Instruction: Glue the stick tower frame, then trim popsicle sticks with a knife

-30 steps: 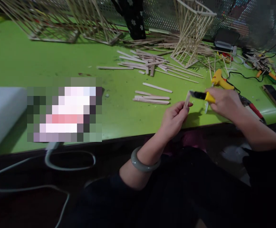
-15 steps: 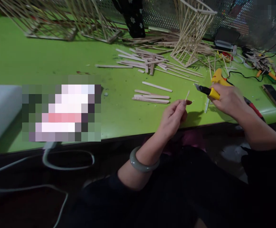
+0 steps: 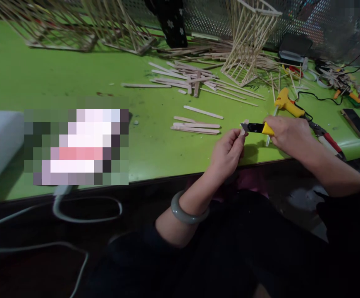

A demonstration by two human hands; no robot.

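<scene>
My left hand (image 3: pixel 227 151) is closed around a short wooden craft stick (image 3: pixel 242 131), whose end pokes up past the thumb. In my right hand (image 3: pixel 287 130) is a yellow and black utility knife (image 3: pixel 256 128). Its blade lies against the upper end of the stick; how deep it bites I cannot tell. Several loose craft sticks (image 3: pixel 196 128) rest on the green table (image 3: pixel 155 157) left of my hands. Just beyond my right hand lies a yellow glue gun (image 3: pixel 287 102) with a clear glue stick in its back.
Behind are a heap of sticks (image 3: pixel 189 78) and a tower of thin sticks (image 3: pixel 244 45). Red-handled pliers (image 3: pixel 328 138) and a phone (image 3: pixel 356 123) lie to the right. A blurred-out object (image 3: pixel 80 140) and a white block (image 3: pixel 0 149) occupy the left.
My right hand has brought the knife left and slightly down, from apart to against the stick. My left hand has turned the stick so its flat side shows.
</scene>
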